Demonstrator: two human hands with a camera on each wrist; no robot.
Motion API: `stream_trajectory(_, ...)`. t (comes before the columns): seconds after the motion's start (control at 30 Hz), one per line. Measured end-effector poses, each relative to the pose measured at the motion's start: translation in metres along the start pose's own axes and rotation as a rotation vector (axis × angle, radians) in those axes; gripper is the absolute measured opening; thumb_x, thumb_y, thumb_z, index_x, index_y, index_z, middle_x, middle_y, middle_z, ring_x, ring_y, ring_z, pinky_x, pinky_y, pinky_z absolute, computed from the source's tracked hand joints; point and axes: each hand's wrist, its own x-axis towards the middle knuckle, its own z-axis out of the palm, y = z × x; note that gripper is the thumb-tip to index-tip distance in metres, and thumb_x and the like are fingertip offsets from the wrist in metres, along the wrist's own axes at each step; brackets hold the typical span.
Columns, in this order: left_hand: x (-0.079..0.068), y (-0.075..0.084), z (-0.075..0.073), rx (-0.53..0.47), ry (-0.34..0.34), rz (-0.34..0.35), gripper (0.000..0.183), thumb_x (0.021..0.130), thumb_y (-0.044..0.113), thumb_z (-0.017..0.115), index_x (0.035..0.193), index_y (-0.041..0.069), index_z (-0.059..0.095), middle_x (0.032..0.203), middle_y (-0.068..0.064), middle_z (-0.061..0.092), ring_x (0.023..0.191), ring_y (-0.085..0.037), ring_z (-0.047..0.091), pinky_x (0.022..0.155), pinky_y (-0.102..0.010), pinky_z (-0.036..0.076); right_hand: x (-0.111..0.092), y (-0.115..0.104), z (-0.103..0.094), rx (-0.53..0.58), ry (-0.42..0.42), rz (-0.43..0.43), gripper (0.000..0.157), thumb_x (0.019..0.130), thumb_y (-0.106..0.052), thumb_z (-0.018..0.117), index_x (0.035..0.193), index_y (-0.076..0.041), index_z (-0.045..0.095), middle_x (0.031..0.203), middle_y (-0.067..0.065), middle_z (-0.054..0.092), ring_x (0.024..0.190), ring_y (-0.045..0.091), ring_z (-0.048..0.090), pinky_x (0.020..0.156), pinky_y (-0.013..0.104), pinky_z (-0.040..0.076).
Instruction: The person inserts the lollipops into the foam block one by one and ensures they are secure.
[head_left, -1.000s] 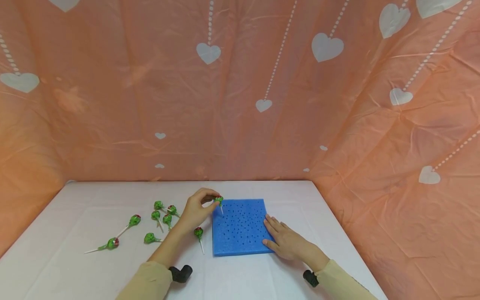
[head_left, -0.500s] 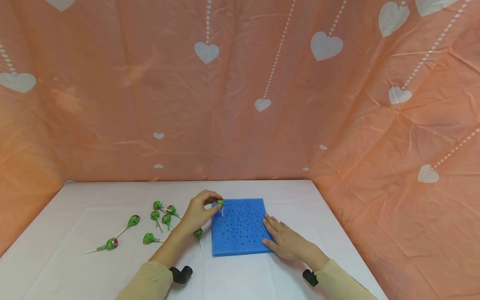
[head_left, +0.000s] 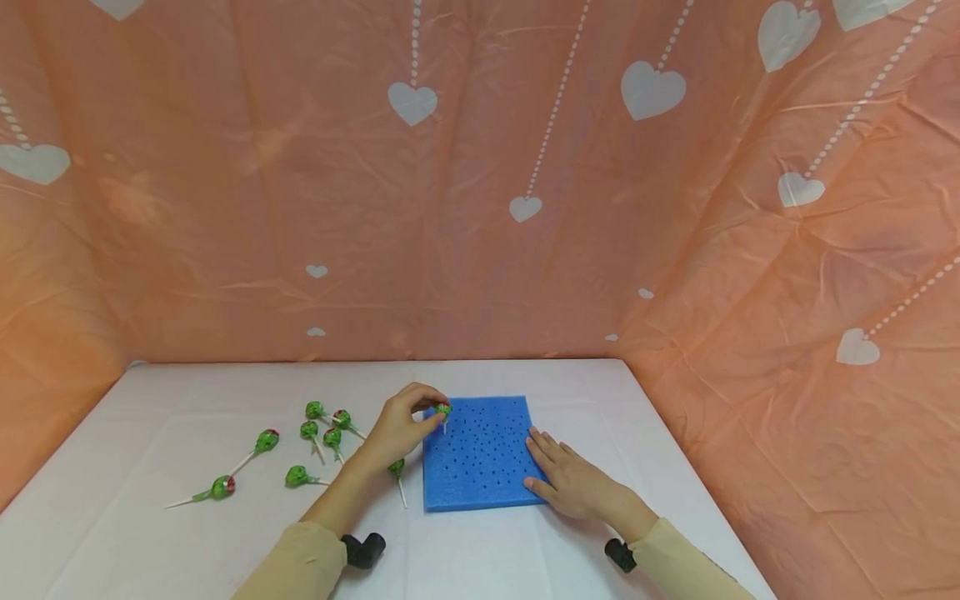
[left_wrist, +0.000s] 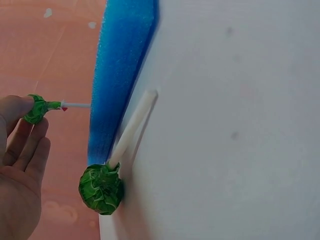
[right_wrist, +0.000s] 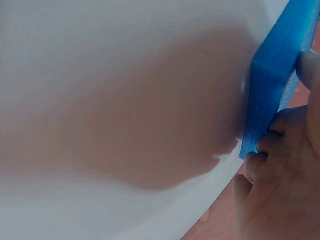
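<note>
My left hand (head_left: 396, 425) pinches a lollipop (head_left: 444, 409) by its green-wrapped head between thumb and fingers, over the back left corner of a blue foam block (head_left: 480, 492) dotted with small holes. Its white stick points down, and in the left wrist view the stick (left_wrist: 77, 105) meets the foam's top face. My right hand (head_left: 573, 482) rests with fingers spread on the block's right edge, pressing from the side and top. Another lollipop (head_left: 397, 467) lies beside the block's left edge, partly behind my left wrist.
Several green lollipops lie to the left on the white table (head_left: 480, 558): a cluster with one lollipop (head_left: 314, 409) at its back, a single lollipop (head_left: 297, 476) nearer, and two farther left, one lollipop (head_left: 223, 487) in front. An orange curtain (head_left: 480, 283) with hearts hangs behind.
My left hand has moved slightly right and down with the lollipop, and less of its stick shows above the foam. My right hand stays put on the block.
</note>
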Motion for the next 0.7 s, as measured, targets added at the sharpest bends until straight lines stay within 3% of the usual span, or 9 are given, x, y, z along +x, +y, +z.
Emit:
stream_trajectory(0.33, -0.0006, 0.0010, 0.0015, 0.020, -0.023, -0.012, 0.023, 0.091, -0.004, 0.076, 0.110, 0.007, 0.072, 0.111, -0.005, 0.068, 0.111, -0.027, 0.067, 0.102, -0.042, 0.056, 0.0014, 0.0000, -0.0002, 0.010, -0.006, 0.007, 0.072, 0.110, -0.044, 0.048, 0.161, 0.004, 0.029, 0.171, 0.020, 0.019, 0.157, 0.037, 0.022, 0.125, 0.055, 0.025)
stream_trajectory(0.7, -0.0021, 0.0034, 0.0016, 0.065, -0.048, -0.053, 0.022, 0.091, -0.002, 0.076, 0.110, 0.008, 0.073, 0.112, -0.005, 0.070, 0.113, -0.031, 0.068, 0.101, -0.047, 0.056, 0.0011, 0.0008, 0.0007, 0.013, -0.009, 0.010, 0.072, 0.110, -0.044, 0.047, 0.161, 0.004, 0.028, 0.171, 0.020, 0.019, 0.157, 0.038, 0.021, 0.125, 0.055, 0.024)
